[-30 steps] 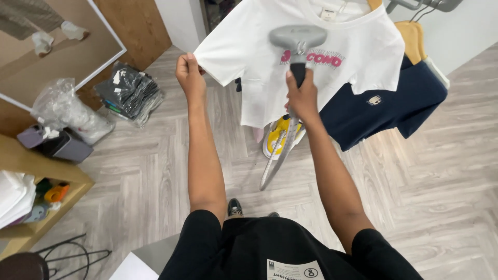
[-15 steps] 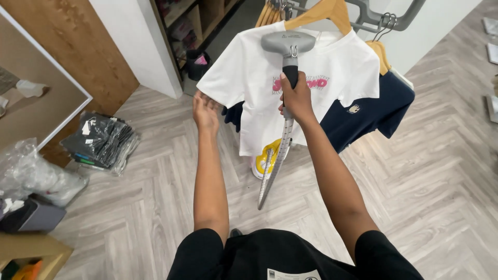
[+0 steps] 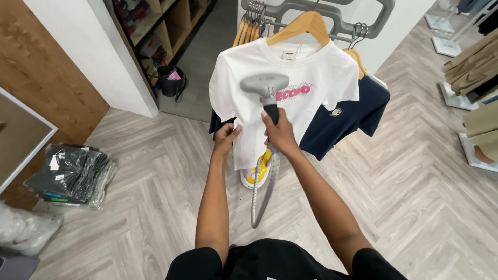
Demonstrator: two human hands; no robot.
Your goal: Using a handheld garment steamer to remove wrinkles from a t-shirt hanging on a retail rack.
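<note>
A white t-shirt [image 3: 306, 72] with pink lettering hangs on a wooden hanger [image 3: 303, 26] from a grey rack. My right hand [image 3: 280, 132] grips the handle of a grey garment steamer head [image 3: 264, 83], held against the shirt's chest. A grey hose [image 3: 262, 192] runs down from it to a yellow and white steamer base [image 3: 258, 173] on the floor. My left hand [image 3: 225, 137] pinches the shirt's lower left edge and holds it taut.
A navy t-shirt [image 3: 347, 122] hangs behind the white one. Bagged folded dark clothes [image 3: 72, 173] lie on the wood floor at the left. Shelving [image 3: 155, 31] stands at the back left. More garment racks [image 3: 474, 72] stand at the right.
My view has lifted and shifted. My left hand slid from the sleeve down to the shirt's lower left edge. The steamer head now sits lower, on the chest.
</note>
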